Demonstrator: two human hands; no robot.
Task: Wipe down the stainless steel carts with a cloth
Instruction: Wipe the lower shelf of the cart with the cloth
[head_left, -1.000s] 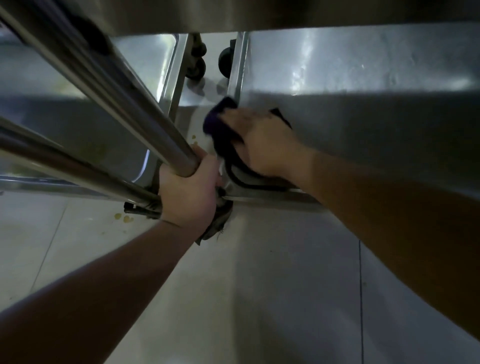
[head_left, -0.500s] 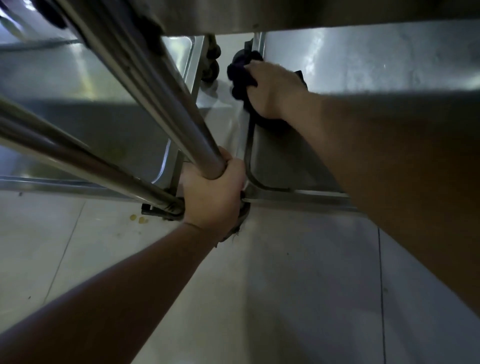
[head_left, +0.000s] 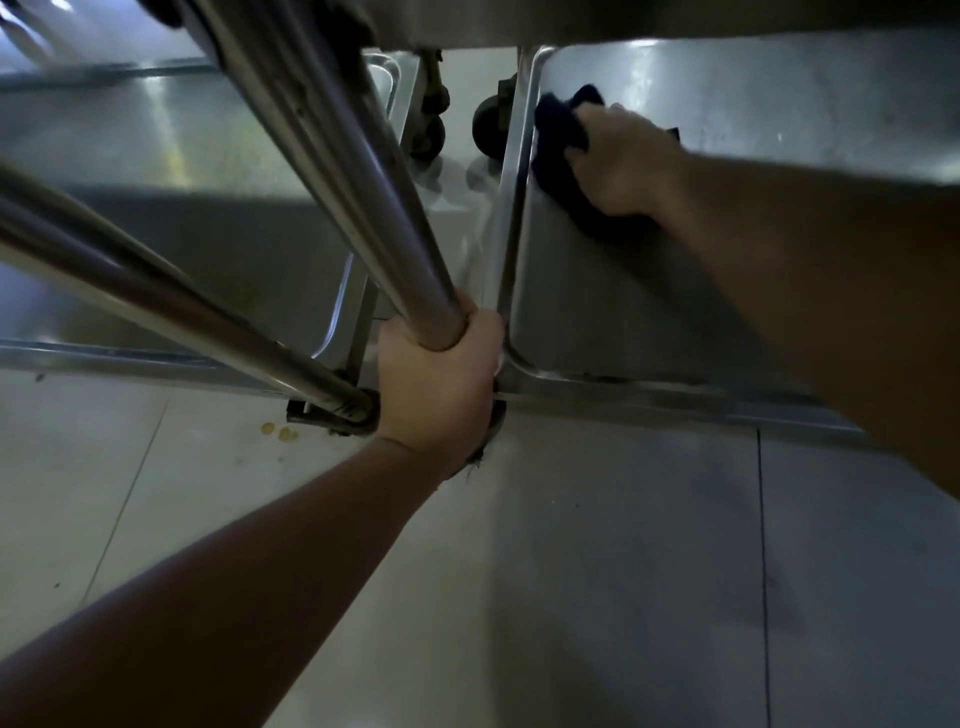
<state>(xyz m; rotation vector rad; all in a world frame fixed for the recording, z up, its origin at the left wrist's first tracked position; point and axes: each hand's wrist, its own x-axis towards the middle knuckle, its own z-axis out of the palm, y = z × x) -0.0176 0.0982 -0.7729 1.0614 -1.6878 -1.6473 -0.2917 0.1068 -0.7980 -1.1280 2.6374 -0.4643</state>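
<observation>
Wiping is under way on the bottom shelf (head_left: 649, 306) of the right-hand cart, where a dark cloth (head_left: 558, 150) is pressed flat against the steel by the right hand (head_left: 621, 161), close to the shelf's left rim and toward its far end. The fingers of that hand are laid over the cloth and partly hidden by it, so whether they are spread or held together cannot be told; the cloth is bunched beyond them. An upright steel post (head_left: 363, 208) is gripped by the left hand (head_left: 436, 384), its fingers curled tightly round the tube just above the base, probably so that the wheeled cart is kept from rolling while pressure is put on the shelf. A second cart (head_left: 156, 197) is parked just beside, on the left, with black wheels (head_left: 488, 124) visible in the gap between them. A few small yellowish spots (head_left: 278, 431) are seen on the tiled floor (head_left: 571, 571) near the post's foot.
</observation>
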